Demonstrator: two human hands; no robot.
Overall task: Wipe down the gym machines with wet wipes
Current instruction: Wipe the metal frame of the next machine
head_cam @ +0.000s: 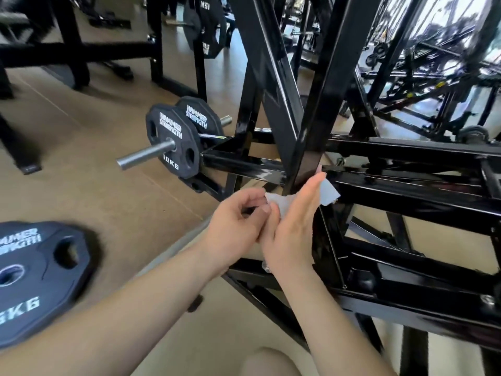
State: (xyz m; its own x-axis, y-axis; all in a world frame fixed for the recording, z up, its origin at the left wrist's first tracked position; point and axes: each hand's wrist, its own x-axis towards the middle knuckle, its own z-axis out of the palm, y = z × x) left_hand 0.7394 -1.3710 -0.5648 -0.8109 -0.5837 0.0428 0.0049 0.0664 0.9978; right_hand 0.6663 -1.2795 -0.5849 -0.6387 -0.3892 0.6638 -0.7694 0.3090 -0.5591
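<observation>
Tan gym flooring is laid out under rows of black steel, and the slanted post of the nearest machine is taken as the marker. Right at the foot of that post the wet wipe is found. It is laid across the right hand, whose fingers are held straight and together, tips almost at the post's lower joint. One corner of the wipe is pinched by the left hand, fingers curled, just left of the post's foot. Whether steel is touched by the wipe yet cannot be told.

The step is judged to be a spreading or refolding of the wipe ahead of a pass. It is best done with the sheet pulled flat over the palm, so that a clean, damp face is presented. That face is then pressed round the post and drawn along in one direction. The joint and the cross rails right of the post should be followed into their corners, where grime is likely held.

Now the lettering. Left of the post, on a steel peg, two plates are hung, and "HAMMER STRENGTH" and "10KG" are read clearly on the front one. Far to the lower left of the post, another plate is lying on the floor. "HAMMER STRENGTH" is made out through blur, with "KG" below and its digit unclear. Up and left of the post a further plate is marked, but its writing cannot be read.
</observation>
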